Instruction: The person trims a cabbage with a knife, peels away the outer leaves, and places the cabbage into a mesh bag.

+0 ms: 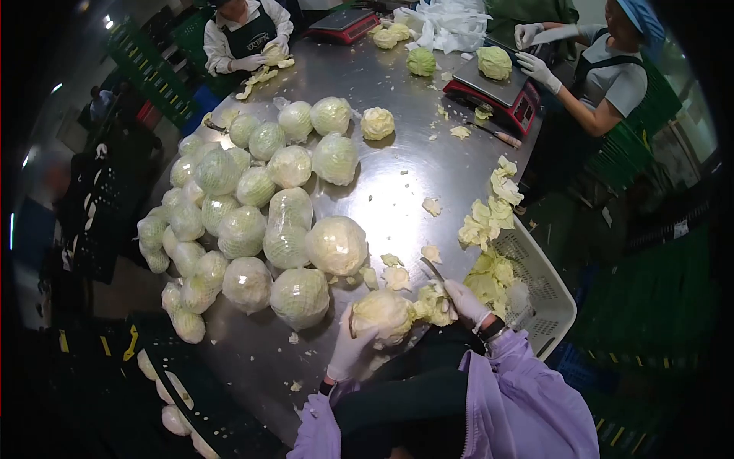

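Note:
At the near edge of the table, my left hand point(353, 346), in a white glove, is wrapped round the left side of a pale, peeled cabbage point(384, 317). My gloved right hand point(466, 304) is closed at the cabbage's right, gripping a knife point(432, 269) whose narrow dark blade points up and away from me. Crumpled cabbage leaves point(436, 304) bunch between the right fingers and the cabbage. The knife's handle is hidden inside the right hand. Leaf scraps point(396, 278) lie just beyond the cabbage.
Many film-wrapped cabbages point(290, 222) crowd the table's left side. A white basket point(562, 306) with trimmed leaves point(489, 279) stands right of my hand. Across the metal table point(413, 161), a red scale point(497, 92) carries a cabbage near one co-worker point(612, 76); another person point(248, 38) handles leaves at far left.

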`<control>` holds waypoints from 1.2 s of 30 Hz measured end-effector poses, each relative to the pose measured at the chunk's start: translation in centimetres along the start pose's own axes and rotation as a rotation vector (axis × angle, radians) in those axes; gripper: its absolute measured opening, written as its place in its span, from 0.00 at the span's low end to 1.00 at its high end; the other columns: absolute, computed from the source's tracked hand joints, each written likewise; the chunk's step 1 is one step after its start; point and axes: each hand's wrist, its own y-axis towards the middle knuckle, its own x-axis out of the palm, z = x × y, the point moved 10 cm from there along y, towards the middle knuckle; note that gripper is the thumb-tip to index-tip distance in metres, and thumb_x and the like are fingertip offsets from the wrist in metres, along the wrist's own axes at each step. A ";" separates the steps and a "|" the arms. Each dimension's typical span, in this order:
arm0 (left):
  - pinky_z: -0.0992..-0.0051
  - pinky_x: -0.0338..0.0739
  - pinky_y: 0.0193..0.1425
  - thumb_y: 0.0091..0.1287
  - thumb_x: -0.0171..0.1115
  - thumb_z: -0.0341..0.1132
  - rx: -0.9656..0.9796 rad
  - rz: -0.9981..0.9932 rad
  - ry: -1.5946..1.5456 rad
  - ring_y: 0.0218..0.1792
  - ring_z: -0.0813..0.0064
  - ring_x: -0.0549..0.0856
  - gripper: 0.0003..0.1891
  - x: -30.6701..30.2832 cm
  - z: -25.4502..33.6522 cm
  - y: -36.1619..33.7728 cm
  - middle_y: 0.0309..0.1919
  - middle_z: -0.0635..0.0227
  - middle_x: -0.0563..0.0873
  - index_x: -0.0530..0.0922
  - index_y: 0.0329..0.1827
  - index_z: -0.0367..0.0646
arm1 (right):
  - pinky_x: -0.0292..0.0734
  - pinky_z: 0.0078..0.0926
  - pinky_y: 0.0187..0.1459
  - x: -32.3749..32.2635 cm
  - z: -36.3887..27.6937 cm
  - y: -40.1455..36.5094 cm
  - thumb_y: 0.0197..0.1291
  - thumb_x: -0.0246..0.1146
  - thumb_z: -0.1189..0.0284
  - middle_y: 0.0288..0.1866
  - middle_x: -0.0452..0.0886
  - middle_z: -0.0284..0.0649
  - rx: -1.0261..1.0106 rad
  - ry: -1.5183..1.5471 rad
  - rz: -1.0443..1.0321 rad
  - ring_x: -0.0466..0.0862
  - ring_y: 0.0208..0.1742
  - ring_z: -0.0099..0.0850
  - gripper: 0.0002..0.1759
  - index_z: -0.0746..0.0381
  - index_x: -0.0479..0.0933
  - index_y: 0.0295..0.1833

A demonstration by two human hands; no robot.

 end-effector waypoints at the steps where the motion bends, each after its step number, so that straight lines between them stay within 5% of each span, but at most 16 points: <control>1: 0.65 0.69 0.67 0.59 0.68 0.30 -0.035 0.012 -0.017 0.64 0.66 0.71 0.41 0.0 -0.3 -0.1 0.65 0.56 0.68 0.54 0.73 0.34 | 0.78 0.38 0.43 0.1 -0.1 -0.5 0.73 0.51 0.61 0.42 0.83 0.52 0.011 -0.006 -0.006 0.83 0.40 0.47 0.21 0.63 0.70 0.62; 3: 0.65 0.70 0.66 0.59 0.69 0.30 -0.076 0.022 -0.039 0.64 0.66 0.71 0.42 0.0 -1.3 -0.1 0.65 0.57 0.68 0.53 0.74 0.34 | 0.79 0.36 0.46 -2.6 -5.6 -3.3 0.71 0.54 0.61 0.46 0.82 0.53 -0.419 -0.540 0.409 0.84 0.44 0.48 0.26 0.62 0.64 0.69; 6: 0.68 0.71 0.62 0.60 0.69 0.35 0.161 0.097 0.403 0.59 0.67 0.76 0.36 -0.9 -0.8 2.3 0.59 0.55 0.74 0.63 0.70 0.33 | 0.78 0.36 0.51 0.5 -11.3 -6.3 0.68 0.57 0.62 0.54 0.79 0.55 -0.663 -0.672 0.461 0.82 0.51 0.50 0.32 0.61 0.59 0.73; 8: 0.68 0.72 0.61 0.60 0.70 0.37 0.148 0.090 0.350 0.58 0.66 0.77 0.35 0.1 0.3 2.7 0.57 0.53 0.75 0.65 0.68 0.32 | 0.75 0.40 0.56 5.5 -11.8 -5.9 0.67 0.57 0.59 0.65 0.70 0.57 -0.567 -0.795 0.207 0.76 0.59 0.55 0.36 0.62 0.54 0.75; 10: 0.68 0.72 0.60 0.60 0.70 0.39 0.135 0.083 0.298 0.56 0.65 0.78 0.35 0.4 0.6 2.9 0.56 0.52 0.77 0.67 0.66 0.31 | 0.77 0.44 0.51 8.5 -12.4 -6.0 0.66 0.56 0.57 0.64 0.70 0.56 -0.745 -0.753 0.198 0.78 0.55 0.54 0.37 0.62 0.53 0.74; 14: 0.67 0.73 0.59 0.60 0.70 0.40 0.160 0.136 0.451 0.54 0.64 0.79 0.35 -0.2 0.3 3.2 0.54 0.52 0.78 0.67 0.66 0.31 | 0.77 0.43 0.51 9.1 -11.1 -2.9 0.66 0.56 0.58 0.66 0.68 0.55 -0.687 -0.760 0.210 0.76 0.58 0.54 0.34 0.62 0.57 0.72; 23: 0.66 0.73 0.59 0.59 0.70 0.41 0.178 0.111 0.521 0.54 0.59 0.80 0.33 0.1 1.7 4.3 0.51 0.49 0.80 0.70 0.64 0.32 | 0.78 0.43 0.47 7.6 -11.9 -0.1 0.68 0.55 0.58 0.56 0.78 0.50 -0.715 -0.751 0.243 0.81 0.51 0.49 0.23 0.60 0.71 0.62; 26: 0.66 0.71 0.62 0.59 0.70 0.41 0.199 0.064 0.522 0.56 0.59 0.79 0.34 -0.4 1.0 4.5 0.54 0.49 0.79 0.69 0.64 0.32 | 0.78 0.38 0.45 5.6 -13.7 -0.7 0.69 0.53 0.59 0.47 0.81 0.50 -0.912 -0.442 0.236 0.82 0.46 0.44 0.20 0.63 0.76 0.55; 28: 0.66 0.70 0.64 0.58 0.71 0.40 0.216 0.039 0.549 0.57 0.60 0.78 0.35 -1.5 0.0 4.4 0.55 0.50 0.78 0.68 0.65 0.32 | 0.75 0.32 0.45 2.9 -8.1 3.0 0.71 0.52 0.60 0.41 0.82 0.47 -0.236 -0.282 0.129 0.81 0.42 0.36 0.20 0.64 0.78 0.51; 30: 0.68 0.67 0.67 0.56 0.74 0.39 0.339 -0.065 0.427 0.61 0.64 0.74 0.38 -2.1 0.2 3.4 0.60 0.52 0.74 0.65 0.67 0.33 | 0.73 0.28 0.45 1.1 -5.4 4.3 0.71 0.52 0.59 0.38 0.81 0.44 -0.344 -0.199 0.159 0.78 0.40 0.30 0.21 0.65 0.79 0.50; 32: 0.69 0.65 0.69 0.56 0.74 0.37 0.275 -0.084 0.325 0.64 0.67 0.71 0.38 -2.4 -0.1 2.5 0.63 0.54 0.71 0.64 0.67 0.34 | 0.65 0.21 0.17 1.7 -3.9 4.4 0.73 0.50 0.54 0.25 0.71 0.29 -0.254 -0.161 0.034 0.68 0.14 0.18 0.23 0.63 0.75 0.53; 34: 0.69 0.65 0.69 0.59 0.72 0.36 0.176 -0.013 0.340 0.64 0.67 0.70 0.36 -2.5 -0.7 1.0 0.63 0.55 0.72 0.64 0.67 0.33 | 0.70 0.25 0.21 1.5 -3.5 3.1 0.70 0.54 0.53 0.25 0.75 0.34 -0.185 -0.101 0.000 0.74 0.17 0.25 0.24 0.64 0.75 0.53; 36: 0.68 0.64 0.70 0.62 0.69 0.36 0.175 0.030 0.328 0.65 0.66 0.71 0.35 -1.2 0.5 0.5 0.64 0.53 0.71 0.63 0.68 0.33 | 0.76 0.31 0.28 -1.4 -8.7 -0.5 0.66 0.59 0.54 0.29 0.80 0.43 -0.655 -0.608 0.486 0.81 0.25 0.38 0.24 0.64 0.74 0.56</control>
